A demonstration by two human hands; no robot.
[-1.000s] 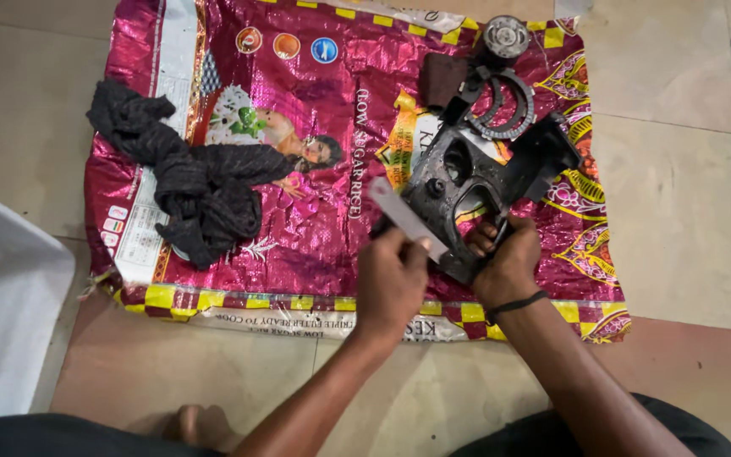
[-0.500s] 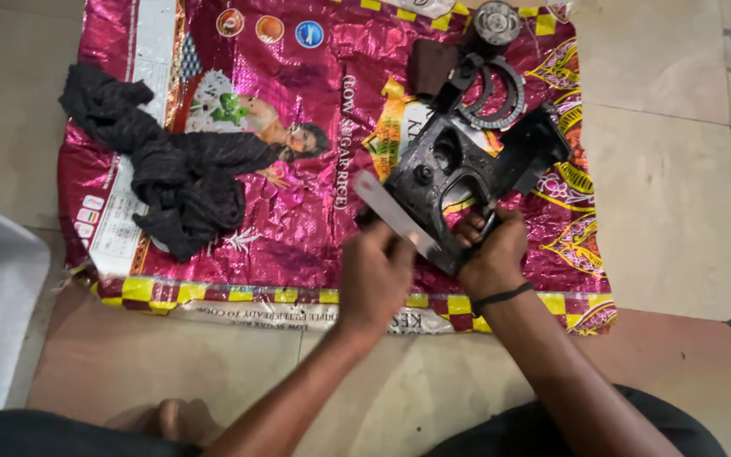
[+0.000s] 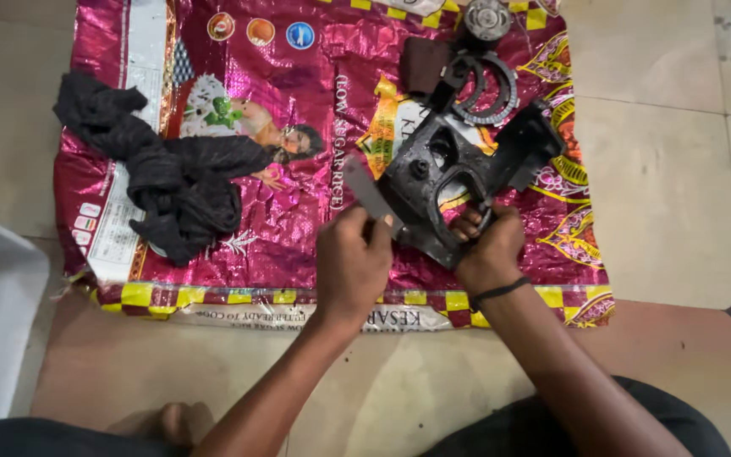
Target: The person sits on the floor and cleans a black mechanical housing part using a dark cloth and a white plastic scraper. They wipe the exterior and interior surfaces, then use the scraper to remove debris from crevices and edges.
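A black metal casing (image 3: 450, 182) lies tilted on a shiny pink sack (image 3: 298, 110) spread over the tiled floor (image 3: 670, 195). Just above it sit a toothed ring (image 3: 492, 89) and a round bearing (image 3: 486, 19); a black rag (image 3: 162, 173) lies well to the left. The right hand (image 3: 488, 250) grips the casing's lower edge, fingers curled through an opening. The left hand (image 3: 350, 262) is clenched around a flat metal blade (image 3: 367, 190) set against the casing's side.

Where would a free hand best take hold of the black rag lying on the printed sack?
Take the black rag at its bunched lower mass, coming straight down from above. It lies limp and flat on the printed sack, so there is no edge to slip under; the thick folds there give fingers the most cloth to pinch. It lies apart from both hands and the metal casting.
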